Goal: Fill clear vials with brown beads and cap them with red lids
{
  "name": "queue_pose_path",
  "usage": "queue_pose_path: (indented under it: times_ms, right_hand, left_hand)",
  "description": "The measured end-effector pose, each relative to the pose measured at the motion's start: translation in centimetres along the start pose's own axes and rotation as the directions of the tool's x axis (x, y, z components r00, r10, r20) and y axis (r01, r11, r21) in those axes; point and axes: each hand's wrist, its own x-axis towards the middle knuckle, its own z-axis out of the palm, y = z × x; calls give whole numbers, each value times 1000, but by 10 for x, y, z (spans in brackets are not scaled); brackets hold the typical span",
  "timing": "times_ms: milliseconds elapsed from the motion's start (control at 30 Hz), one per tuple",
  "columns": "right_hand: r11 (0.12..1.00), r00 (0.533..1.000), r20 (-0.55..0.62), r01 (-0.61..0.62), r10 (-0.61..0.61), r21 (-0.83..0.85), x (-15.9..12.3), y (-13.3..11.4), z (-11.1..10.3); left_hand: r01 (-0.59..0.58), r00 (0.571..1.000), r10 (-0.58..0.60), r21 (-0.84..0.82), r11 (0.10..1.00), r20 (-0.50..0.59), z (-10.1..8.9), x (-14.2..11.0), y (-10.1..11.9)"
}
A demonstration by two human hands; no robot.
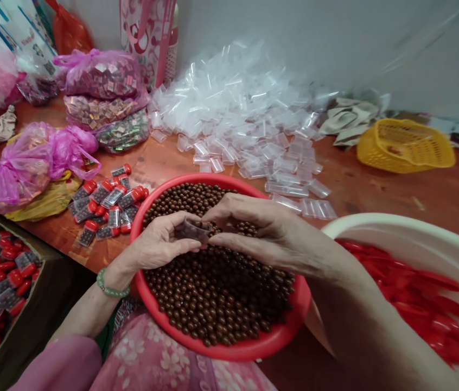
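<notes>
My left hand point(163, 239), with a green bead bracelet on its wrist, pinches a small clear plastic sleeve point(192, 232) between thumb and fingers. How much is inside the sleeve is hard to make out. From the other side, the thumb and fingertips of my right hand point(254, 228) close on the sleeve's right end, with a gap between thumb and fingers further back. Both hands are above a red basin point(143, 288) full of shiny brown balls point(213, 304). The basin sits at my lap, against the table edge.
Clear sleeves point(246, 119) are heaped at the back. Filled red-capped packs point(109, 198) lie left of the basin; more fill a cardboard box point(50, 282). A white tub point(408, 228) holds red plastic pieces point(425, 304). Pink bags point(18, 168) and a yellow basket point(408, 146) stand behind.
</notes>
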Motion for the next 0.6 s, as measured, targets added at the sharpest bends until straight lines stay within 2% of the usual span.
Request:
queue_pose_path:
  times_ms: [167, 267, 333, 467, 533, 600]
  right_hand:
    - [1000, 992, 126, -4, 7, -24, 15, -3, 1]
    - [999, 991, 132, -32, 35, -25, 16, 0, 3]
    - [998, 992, 112, -56, 60, -33, 13, 1, 4]
    - [991, 991, 96, -88, 97, -98, -3, -5, 5]
    - [978, 988, 85, -109, 125, -179, -17, -8, 4]
    - [961, 984, 26, -167, 177, -220, -39, -7, -2]
  left_hand:
    - [-19, 1000, 19, -18, 1000, 22, -1, 0, -6]
    - [-9, 999, 11, -36, 999, 32, -3, 1, -7]
    - [-9, 1000, 9, 17, 1000, 30, -4, 2, -5]
    - [31, 997, -22, 121, 992, -69, -6, 0, 2]
    - [54, 992, -39, 125, 991, -119, -8, 0, 4]
    - [58, 983, -34, 131, 990, -181, -11, 1, 5]
